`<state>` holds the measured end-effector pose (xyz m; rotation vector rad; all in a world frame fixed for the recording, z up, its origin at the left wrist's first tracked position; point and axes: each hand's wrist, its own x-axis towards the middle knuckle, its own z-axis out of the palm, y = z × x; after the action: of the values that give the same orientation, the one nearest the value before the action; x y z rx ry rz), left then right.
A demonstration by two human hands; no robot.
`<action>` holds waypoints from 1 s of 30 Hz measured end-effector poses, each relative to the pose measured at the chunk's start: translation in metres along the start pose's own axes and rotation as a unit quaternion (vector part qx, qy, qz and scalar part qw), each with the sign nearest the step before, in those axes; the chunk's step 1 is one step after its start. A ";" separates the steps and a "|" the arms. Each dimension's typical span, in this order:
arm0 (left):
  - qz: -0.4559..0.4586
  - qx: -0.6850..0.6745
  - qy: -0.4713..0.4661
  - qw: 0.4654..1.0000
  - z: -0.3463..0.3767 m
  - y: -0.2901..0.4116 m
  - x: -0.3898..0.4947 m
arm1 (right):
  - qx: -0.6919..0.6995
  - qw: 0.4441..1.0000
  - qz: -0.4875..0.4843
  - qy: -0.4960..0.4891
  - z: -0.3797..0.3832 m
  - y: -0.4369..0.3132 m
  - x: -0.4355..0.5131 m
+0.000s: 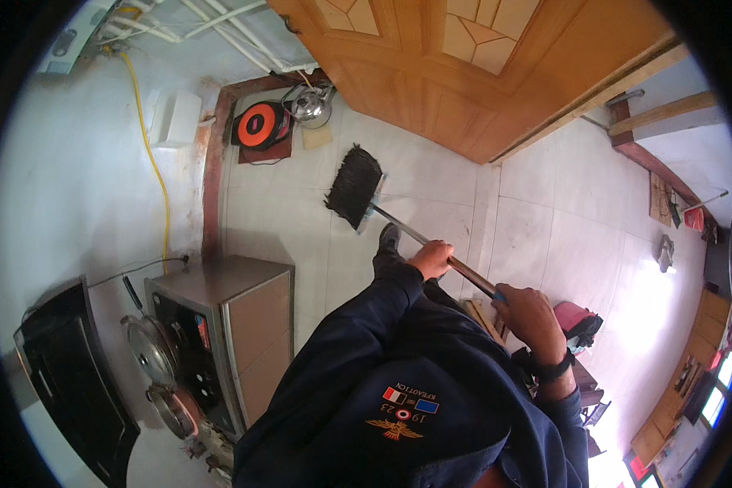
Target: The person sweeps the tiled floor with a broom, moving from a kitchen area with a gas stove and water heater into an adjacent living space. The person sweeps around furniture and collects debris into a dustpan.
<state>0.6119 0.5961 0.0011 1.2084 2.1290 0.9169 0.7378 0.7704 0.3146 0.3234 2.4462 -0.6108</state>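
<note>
Both my hands grip the metal pole of a flat mop [401, 226], which slants across the floor in front of me. My left hand [434, 259] closes around the middle of the pole. Higher up, near the blue grip end, my right hand [527, 314] is wrapped around it, with a dark band on the wrist. The mop's black shaggy head [354, 186] rests on the pale tiled floor [430, 165], just beyond my dark shoe [389, 238].
A wooden door [402, 79] stands at the upper right. By the wall are a steel kettle [311, 108] and a round orange-and-black appliance [257, 126]. On my left, a cabinet [259, 329] adjoins a stove with pans [152, 351]. A pink item [570, 318] lies to the right.
</note>
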 end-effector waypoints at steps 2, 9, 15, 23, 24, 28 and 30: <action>0.007 -0.012 -0.009 1.000 0.008 0.007 -0.005 | -0.027 0.999 -0.019 -0.006 -0.009 -0.004 -0.010; 0.025 -0.131 -0.099 0.986 -0.022 0.040 -0.009 | -0.100 0.994 -0.025 -0.043 -0.059 -0.038 -0.030; -0.025 -0.134 -0.011 0.991 -0.073 0.061 -0.025 | 0.009 1.000 0.023 0.001 -0.099 -0.069 -0.030; -0.077 -0.068 0.086 0.991 -0.165 0.050 -0.055 | 0.070 0.994 -0.077 0.026 -0.118 -0.113 -0.009; -0.074 -0.065 0.097 0.990 -0.177 0.047 -0.063 | 0.082 0.992 -0.092 0.028 -0.117 -0.118 -0.006; -0.101 -0.001 0.119 0.988 -0.219 0.032 -0.095 | 0.139 0.985 -0.098 0.012 -0.109 -0.138 0.009; -0.101 0.019 0.145 0.984 -0.233 0.018 -0.115 | 0.139 0.982 -0.124 0.008 -0.100 -0.150 0.019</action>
<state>0.5090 0.4321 0.1754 0.8972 2.4547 1.0159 0.6200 0.6913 0.4275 0.1319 2.4356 -1.0656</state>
